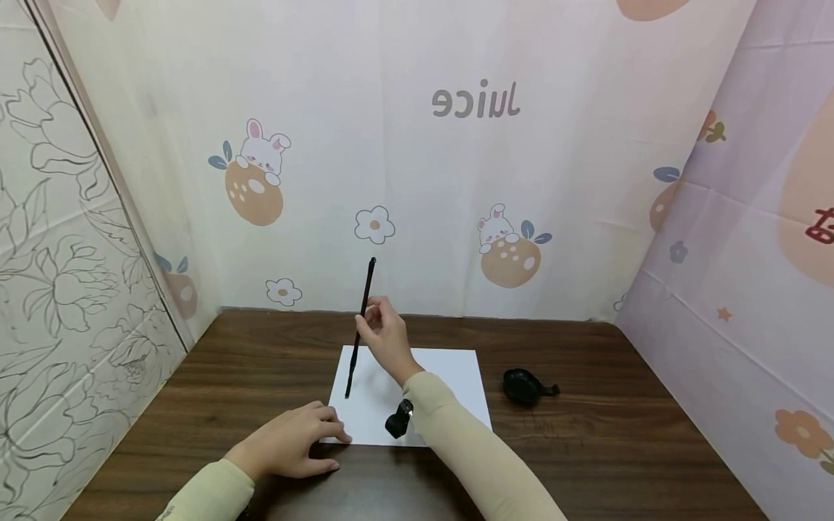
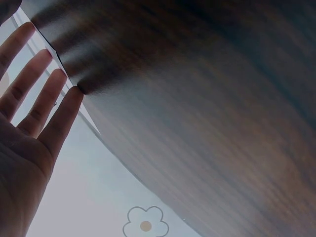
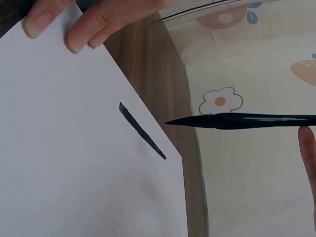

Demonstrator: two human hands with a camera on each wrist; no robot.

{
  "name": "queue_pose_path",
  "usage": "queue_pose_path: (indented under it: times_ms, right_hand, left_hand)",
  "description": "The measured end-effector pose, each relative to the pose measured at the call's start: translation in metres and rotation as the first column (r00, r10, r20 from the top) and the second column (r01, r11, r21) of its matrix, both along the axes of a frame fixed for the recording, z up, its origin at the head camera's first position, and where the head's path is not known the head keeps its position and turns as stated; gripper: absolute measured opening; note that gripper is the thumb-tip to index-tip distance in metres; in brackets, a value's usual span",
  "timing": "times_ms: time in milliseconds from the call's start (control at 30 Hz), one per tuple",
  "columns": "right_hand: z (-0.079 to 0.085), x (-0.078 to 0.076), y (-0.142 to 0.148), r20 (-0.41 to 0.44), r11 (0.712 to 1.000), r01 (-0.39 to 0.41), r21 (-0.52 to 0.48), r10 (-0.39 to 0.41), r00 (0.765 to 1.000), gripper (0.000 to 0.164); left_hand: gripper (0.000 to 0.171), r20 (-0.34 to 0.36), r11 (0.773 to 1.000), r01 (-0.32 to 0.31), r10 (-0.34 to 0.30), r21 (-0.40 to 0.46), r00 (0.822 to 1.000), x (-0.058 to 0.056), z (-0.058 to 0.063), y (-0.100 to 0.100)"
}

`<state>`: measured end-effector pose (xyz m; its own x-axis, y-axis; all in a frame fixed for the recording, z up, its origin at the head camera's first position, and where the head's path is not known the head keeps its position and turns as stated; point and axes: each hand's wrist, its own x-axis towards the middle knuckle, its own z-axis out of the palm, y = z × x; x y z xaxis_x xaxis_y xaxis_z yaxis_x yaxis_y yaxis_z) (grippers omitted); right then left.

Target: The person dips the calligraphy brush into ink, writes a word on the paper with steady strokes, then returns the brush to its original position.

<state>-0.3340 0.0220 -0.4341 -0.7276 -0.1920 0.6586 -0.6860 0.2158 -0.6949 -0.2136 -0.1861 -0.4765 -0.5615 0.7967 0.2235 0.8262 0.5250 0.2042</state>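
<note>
My right hand (image 1: 386,336) pinches a dark calligraphy brush (image 1: 365,297) by its shaft, over the left part of a white sheet of paper (image 1: 449,373). In the right wrist view the brush (image 3: 232,121) shows a pointed black tip held apart from the sheet. A single black ink stroke (image 3: 143,131) marks the paper near its edge. At the sheet's near left corner lies my left hand (image 1: 293,438), fingers spread and mostly straight, fingertips on the paper. The left wrist view shows this hand (image 2: 29,113) with its fingertips along the sheet's edge.
Right of the paper, a small black dish with a handle (image 1: 521,387) stands on the brown wooden table (image 1: 586,449). A printed curtain (image 1: 417,174) hangs behind the table's far edge, and more patterned cloth (image 1: 736,304) closes off the right side.
</note>
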Motion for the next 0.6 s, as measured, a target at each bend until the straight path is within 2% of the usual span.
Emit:
queue_pose_path:
  times_ms: [300, 600]
  right_hand:
    - [-0.003, -0.002, 0.002, 0.010, 0.997, 0.079, 0.020, -0.079, 0.997, 0.024]
    - [-0.012, -0.001, 0.001, 0.027, 0.993, 0.110, 0.037, -0.112, 0.993, 0.027]
  left_hand:
    - [0.024, -0.007, 1.000, -0.005, 0.005, -0.006, 1.000, -0.001, -0.001, -0.001]
    - [0.024, -0.003, 1.000, -0.001, 0.001, -0.004, 1.000, 0.000, 0.000, -0.001]
